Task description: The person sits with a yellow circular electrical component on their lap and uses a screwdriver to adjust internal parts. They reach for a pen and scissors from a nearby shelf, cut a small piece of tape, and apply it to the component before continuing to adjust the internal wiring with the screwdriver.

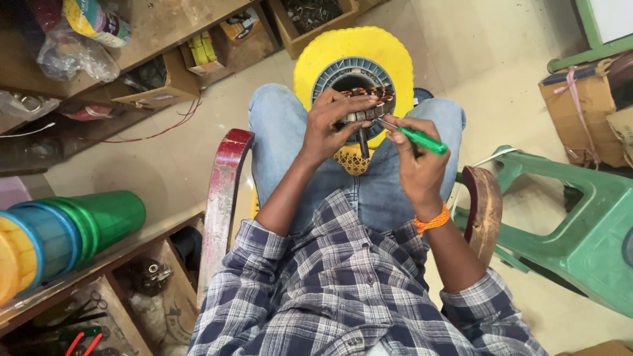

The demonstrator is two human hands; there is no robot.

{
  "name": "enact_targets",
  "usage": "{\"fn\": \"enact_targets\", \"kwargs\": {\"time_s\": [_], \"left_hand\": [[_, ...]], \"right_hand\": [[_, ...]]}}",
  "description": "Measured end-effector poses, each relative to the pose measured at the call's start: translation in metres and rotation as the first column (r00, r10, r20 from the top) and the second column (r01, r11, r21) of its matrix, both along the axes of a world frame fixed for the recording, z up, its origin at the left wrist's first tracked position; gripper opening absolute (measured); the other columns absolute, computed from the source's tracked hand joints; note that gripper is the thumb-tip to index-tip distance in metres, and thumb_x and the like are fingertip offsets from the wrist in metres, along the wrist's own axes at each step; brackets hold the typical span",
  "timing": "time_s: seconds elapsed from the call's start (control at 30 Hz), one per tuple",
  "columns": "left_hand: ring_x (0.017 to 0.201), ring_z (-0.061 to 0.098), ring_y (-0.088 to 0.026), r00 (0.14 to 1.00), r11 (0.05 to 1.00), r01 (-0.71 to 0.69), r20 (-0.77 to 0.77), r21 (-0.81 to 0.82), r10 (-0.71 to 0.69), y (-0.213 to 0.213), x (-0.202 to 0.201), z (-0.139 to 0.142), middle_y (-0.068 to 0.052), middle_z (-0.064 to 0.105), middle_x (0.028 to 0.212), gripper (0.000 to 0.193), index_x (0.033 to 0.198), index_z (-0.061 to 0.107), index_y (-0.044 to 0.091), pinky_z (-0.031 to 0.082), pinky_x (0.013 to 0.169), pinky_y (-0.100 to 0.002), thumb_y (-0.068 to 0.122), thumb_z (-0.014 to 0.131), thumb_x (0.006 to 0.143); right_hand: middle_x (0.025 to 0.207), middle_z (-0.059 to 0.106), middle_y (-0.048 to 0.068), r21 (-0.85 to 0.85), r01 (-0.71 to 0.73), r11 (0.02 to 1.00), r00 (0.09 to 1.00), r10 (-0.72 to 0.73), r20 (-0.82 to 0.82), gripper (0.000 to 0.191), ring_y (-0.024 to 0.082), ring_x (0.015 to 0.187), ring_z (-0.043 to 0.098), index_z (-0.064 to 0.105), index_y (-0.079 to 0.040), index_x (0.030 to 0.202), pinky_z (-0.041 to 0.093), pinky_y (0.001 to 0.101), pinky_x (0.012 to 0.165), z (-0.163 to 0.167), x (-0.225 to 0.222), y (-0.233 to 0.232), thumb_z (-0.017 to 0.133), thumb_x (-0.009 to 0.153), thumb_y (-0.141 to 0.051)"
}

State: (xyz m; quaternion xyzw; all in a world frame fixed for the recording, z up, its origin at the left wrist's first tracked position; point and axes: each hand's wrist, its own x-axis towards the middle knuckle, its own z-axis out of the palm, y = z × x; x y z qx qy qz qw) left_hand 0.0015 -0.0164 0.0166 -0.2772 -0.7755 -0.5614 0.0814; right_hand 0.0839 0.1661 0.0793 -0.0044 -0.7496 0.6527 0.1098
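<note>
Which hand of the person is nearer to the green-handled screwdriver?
Right. The right hand grips the green-handled screwdriver itself, with its metal tip pointing at the round motor stator. The left hand is farther, resting on the stator's copper windings, left of the tool.

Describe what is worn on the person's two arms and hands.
Both hands, left hand and right hand, are bare, with no gloves or rings visible. An orange thread band circles the right wrist. Both arms wear a blue, white and grey checked shirt, with its sleeves rolled up to about the elbows, forearms uncovered.
</note>
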Motion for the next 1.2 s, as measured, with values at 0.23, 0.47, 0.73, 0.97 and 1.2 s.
{"fn": "enact_targets", "kwargs": {"time_s": [0.23, 0.47, 0.73, 0.97, 1.2], "left_hand": [[0.118, 0.067, -0.017, 1.000, 1.000, -0.014, -0.009, 0.006, 0.014, 0.001, 0.000, -0.003, 0.002, 0.074, 0.129, 0.041, 0.126, 0.074, 0.016, 0.048, 0.100, -0.033, 0.016, 0.084, 0.087], [0.115, 0.068, -0.016, 1.000, 1.000, -0.005, -0.012, -0.020, 0.005, 0.001, -0.002, -0.002, 0.002, 0.074, 0.130, 0.041, 0.126, 0.074, 0.015, 0.047, 0.096, -0.030, 0.016, 0.084, 0.086], [0.114, 0.064, -0.025, 0.998, 0.998, 0.060, 0.000, 0.013, -0.060, -0.013, -0.002, 0.009, -0.001, 0.070, 0.133, 0.062, 0.140, 0.060, 0.009, 0.051, 0.104, -0.038, 0.012, 0.085, 0.084], [0.116, 0.068, -0.027, 0.995, 0.995, 0.007, -0.096, -0.104, -0.017, -0.018, -0.007, 0.000, -0.005, 0.071, 0.132, 0.057, 0.137, 0.065, 0.013, 0.055, 0.102, -0.038, 0.011, 0.085, 0.083], [0.095, 0.076, -0.024, 0.984, 0.994, 0.019, 0.178, -0.103, 0.000, -0.022, -0.037, 0.014, -0.010, 0.077, 0.112, 0.047, 0.131, 0.068, 0.011, 0.059, 0.082, -0.033, 0.020, 0.085, 0.088]], "right_hand": [[0.122, 0.071, 0.024, -0.053, 0.037, 0.998, 0.999, -0.036, 0.022, 0.021, 0.028, 0.117, 0.073, 0.057, 0.008, 0.121, 0.064, 0.0346, 0.097, 0.006, 0.006, -0.014, 0.061, 0.109, -0.009], [0.124, 0.070, 0.023, -0.073, -0.012, 0.997, 1.000, 0.011, -0.018, 0.019, 0.029, 0.118, 0.073, 0.055, 0.007, 0.122, 0.064, 0.0357, 0.098, -0.003, 0.002, -0.007, 0.059, 0.111, -0.009], [0.108, 0.073, 0.022, -0.262, -0.116, 0.958, 0.989, 0.135, 0.056, 0.028, 0.029, 0.102, 0.077, 0.051, 0.003, 0.130, 0.065, 0.0417, 0.092, -0.032, 0.010, 0.033, 0.056, 0.113, -0.019], [0.097, 0.069, 0.015, -0.496, 0.101, 0.863, 0.992, -0.049, 0.117, 0.040, 0.024, 0.077, 0.069, 0.051, -0.002, 0.132, 0.058, 0.0371, 0.073, -0.065, 0.022, 0.085, 0.051, 0.116, -0.039], [0.086, 0.062, 0.009, -0.679, 0.249, 0.691, 0.962, -0.094, 0.256, 0.049, 0.021, 0.071, 0.057, 0.052, -0.005, 0.130, 0.050, 0.0368, 0.071, -0.084, 0.025, 0.095, 0.045, 0.115, -0.051]]}}
